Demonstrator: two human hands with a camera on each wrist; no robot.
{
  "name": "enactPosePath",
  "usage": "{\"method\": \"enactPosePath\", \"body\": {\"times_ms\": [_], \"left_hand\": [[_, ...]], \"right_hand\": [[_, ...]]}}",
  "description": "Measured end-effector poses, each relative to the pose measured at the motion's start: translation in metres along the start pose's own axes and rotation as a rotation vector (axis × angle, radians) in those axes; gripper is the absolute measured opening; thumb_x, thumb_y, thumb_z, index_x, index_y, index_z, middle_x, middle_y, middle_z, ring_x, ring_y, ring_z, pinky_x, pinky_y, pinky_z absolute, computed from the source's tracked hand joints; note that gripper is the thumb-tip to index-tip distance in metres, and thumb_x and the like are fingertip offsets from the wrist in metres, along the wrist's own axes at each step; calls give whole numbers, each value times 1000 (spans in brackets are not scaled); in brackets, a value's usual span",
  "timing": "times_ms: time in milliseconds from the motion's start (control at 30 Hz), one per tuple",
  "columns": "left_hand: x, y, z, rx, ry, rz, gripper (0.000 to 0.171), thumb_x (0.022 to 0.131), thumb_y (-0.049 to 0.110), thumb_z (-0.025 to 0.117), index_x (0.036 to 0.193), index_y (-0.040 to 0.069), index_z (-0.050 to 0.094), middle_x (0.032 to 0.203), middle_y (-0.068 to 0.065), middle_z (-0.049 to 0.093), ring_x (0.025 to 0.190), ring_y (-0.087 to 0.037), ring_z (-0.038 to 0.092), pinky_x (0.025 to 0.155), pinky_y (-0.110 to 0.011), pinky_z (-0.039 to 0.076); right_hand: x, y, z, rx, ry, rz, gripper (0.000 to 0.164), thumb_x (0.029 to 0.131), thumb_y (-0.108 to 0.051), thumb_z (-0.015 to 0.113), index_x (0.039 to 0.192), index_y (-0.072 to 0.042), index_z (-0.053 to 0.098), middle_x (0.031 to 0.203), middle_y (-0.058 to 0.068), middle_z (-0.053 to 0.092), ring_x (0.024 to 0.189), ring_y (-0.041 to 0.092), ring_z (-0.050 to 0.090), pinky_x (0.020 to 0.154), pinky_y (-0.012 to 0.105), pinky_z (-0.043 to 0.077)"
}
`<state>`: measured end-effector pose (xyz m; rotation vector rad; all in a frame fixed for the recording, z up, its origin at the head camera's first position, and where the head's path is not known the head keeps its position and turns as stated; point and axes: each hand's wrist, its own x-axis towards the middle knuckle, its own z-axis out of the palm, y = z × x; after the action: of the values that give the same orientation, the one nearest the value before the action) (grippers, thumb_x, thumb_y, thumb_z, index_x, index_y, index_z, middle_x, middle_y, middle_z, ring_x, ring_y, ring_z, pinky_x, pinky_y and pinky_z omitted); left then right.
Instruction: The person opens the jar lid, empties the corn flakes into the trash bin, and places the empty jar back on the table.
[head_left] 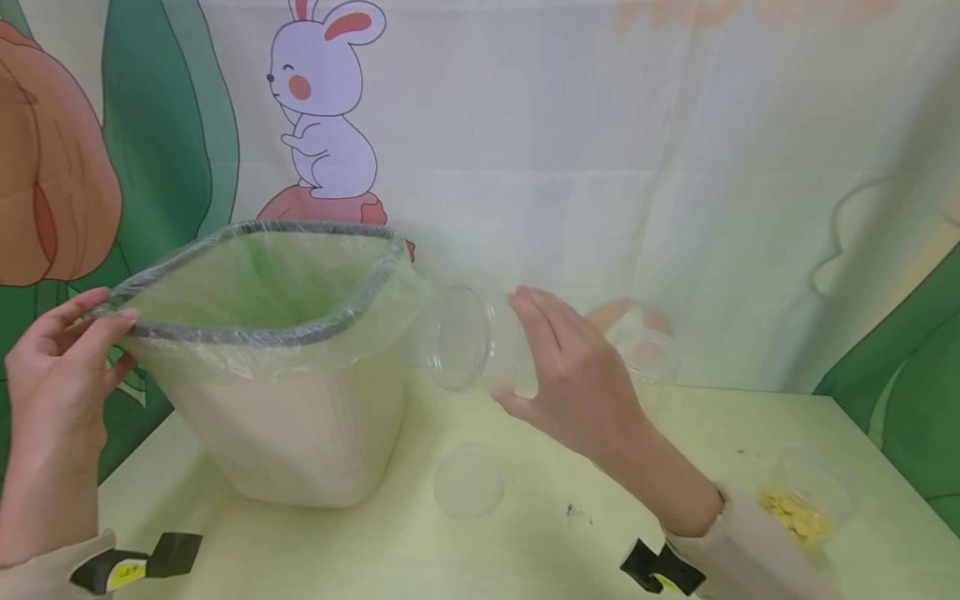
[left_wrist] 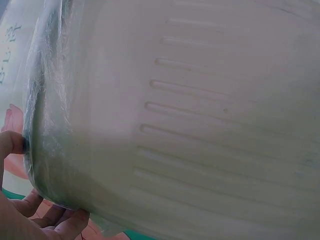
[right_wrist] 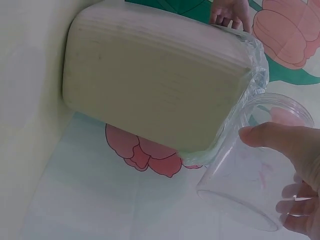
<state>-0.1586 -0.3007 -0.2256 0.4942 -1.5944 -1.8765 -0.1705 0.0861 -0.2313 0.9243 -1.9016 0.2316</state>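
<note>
A pale waste bin (head_left: 285,425) stands at the left, with a thin clear liner bag (head_left: 378,329) folded over its grey rim. At the bin's near-left corner, my left hand (head_left: 63,358) pinches the bagged rim between thumb and fingers. My right hand (head_left: 577,367) grips a clear plastic jar (right_wrist: 245,175) beside the bin. The jar lies sideways in the air, its ringed mouth facing the bin in the head view. Through its wall no contents show in the right wrist view. The left wrist view is mostly filled by the bin's ribbed side (left_wrist: 200,120).
On the table (head_left: 525,550) below the jar lies a clear round lid (head_left: 469,482). A clear tub holding yellow pieces (head_left: 798,517) is at the right. Small dark specks (head_left: 577,511) dot the tabletop. Behind hangs a printed cloth (head_left: 525,125) with a rabbit and flowers.
</note>
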Motion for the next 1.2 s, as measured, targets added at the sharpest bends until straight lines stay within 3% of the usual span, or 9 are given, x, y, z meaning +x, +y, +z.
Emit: {"method": "enactPosePath", "body": {"times_ms": [400, 933, 1200], "left_hand": [[-1, 0, -1, -25, -7, -3, 34, 81, 15, 68, 112, 22, 56, 101, 10, 44, 84, -1, 46, 110, -38, 16], [0, -1, -1, -32, -16, -1, 33, 81, 15, 68, 111, 22, 56, 102, 10, 44, 85, -1, 46, 110, -38, 16], [1, -1, -1, -22, 2, -9, 33, 81, 15, 68, 111, 23, 56, 100, 9, 44, 83, -1, 46, 109, -37, 17]], "right_hand": [[-26, 4, 7, 91, 2, 123, 82, 48, -20, 86, 115, 10, 49, 110, 22, 57, 101, 33, 56, 87, 38, 48], [-66, 3, 22, 240, -102, 419, 86, 48, -19, 87, 121, 3, 47, 114, 17, 57, 98, 30, 58, 77, 41, 51], [-80, 4, 34, 364, -135, 598, 87, 48, -16, 89, 122, 3, 47, 117, 17, 56, 100, 33, 56, 78, 45, 49]]}}
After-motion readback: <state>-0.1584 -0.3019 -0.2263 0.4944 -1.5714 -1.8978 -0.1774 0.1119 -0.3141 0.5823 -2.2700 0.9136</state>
